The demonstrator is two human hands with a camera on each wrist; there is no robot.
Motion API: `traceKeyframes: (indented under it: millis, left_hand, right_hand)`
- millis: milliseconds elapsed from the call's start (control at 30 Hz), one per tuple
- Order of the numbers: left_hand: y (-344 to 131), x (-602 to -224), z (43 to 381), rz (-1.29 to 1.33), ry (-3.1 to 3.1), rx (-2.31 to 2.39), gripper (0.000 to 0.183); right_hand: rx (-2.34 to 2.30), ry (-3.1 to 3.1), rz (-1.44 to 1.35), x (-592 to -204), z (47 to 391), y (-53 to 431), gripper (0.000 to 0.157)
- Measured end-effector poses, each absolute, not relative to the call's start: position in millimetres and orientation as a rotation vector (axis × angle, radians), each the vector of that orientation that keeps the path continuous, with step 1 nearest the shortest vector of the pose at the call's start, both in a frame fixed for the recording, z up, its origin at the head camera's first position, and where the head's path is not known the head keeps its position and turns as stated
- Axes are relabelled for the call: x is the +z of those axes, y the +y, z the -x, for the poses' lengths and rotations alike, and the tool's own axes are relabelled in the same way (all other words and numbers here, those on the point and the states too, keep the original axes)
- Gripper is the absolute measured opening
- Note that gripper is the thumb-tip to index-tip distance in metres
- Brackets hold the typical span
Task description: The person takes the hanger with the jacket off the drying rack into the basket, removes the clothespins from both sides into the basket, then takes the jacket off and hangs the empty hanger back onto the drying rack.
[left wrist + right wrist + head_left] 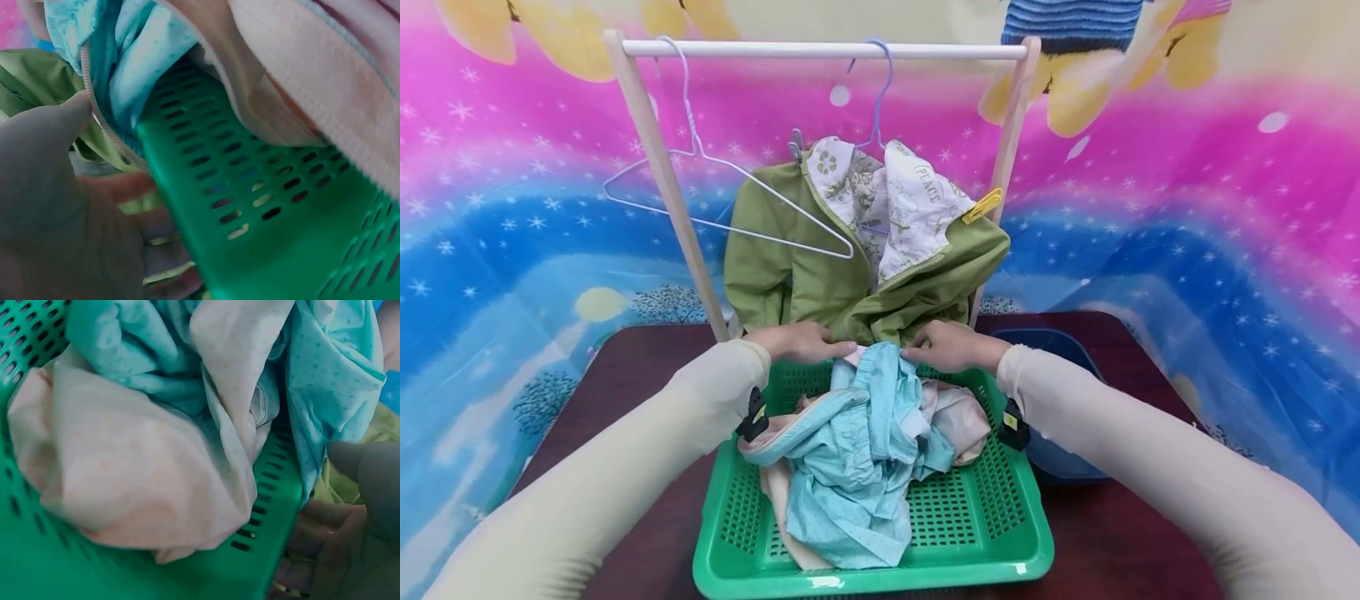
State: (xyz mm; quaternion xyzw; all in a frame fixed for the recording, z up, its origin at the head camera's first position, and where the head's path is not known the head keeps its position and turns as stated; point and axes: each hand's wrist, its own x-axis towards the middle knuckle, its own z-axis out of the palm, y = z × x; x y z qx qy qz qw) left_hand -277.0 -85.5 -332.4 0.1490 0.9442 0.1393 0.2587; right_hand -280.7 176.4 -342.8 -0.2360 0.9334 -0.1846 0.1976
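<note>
A crumpled light-blue zip jacket (857, 467) with pale pink lining lies in a green plastic basket (865, 578), its upper end raised over the far rim. At that end my left hand (801, 342) pinches the zippered edge, thumb on the near side and fingers behind, as the left wrist view shows. My right hand (951, 346) pinches the jacket's edge opposite, its thumb (350, 459) against the blue cloth. Pale pink cloth (144, 462) bunches in the basket beside the right hand. Just behind both hands hangs a green jacket (760, 250) with printed white lining.
A wooden rack with a white bar (760, 50) stands behind the basket. It carries the green jacket's hanger (880, 100) and a bare white wire hanger (692, 125). A yellow clothespin (982, 207) and a grey clothespin (796, 146) clip the jacket. Right of the basket is a dark blue basin (1063, 458).
</note>
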Motion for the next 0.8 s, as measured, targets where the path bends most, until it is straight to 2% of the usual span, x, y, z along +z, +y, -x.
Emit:
traceKeyframes:
  millis: [133,200,300,467,667,800]
  left_hand:
    - [-83,-338,280,-0.546,2.543,0.464,0.045]
    - [-84,-339,282,-0.602,2.563,0.56,0.036]
    - [-87,-338,285,-0.63,2.644,0.695,0.039]
    - [-88,-325,283,-0.546,2.838,0.796,0.021]
    - [-88,-306,272,-0.437,2.935,1.009,0.026]
    - [-92,-297,260,-0.475,2.922,1.134,0.022]
  right_hand:
    - [-0.607,2.626,0.742,-347,285,175,0.028]
    - [-0.686,2.65,0.75,-349,286,174,0.027]
    - [-0.822,2.696,0.705,-351,286,172,0.024]
    - [-1.016,2.748,0.631,-349,283,174,0.023]
    - [-1.285,2.767,0.657,-330,273,173,0.023]
    - [-1.39,2.757,0.696,-312,259,172,0.023]
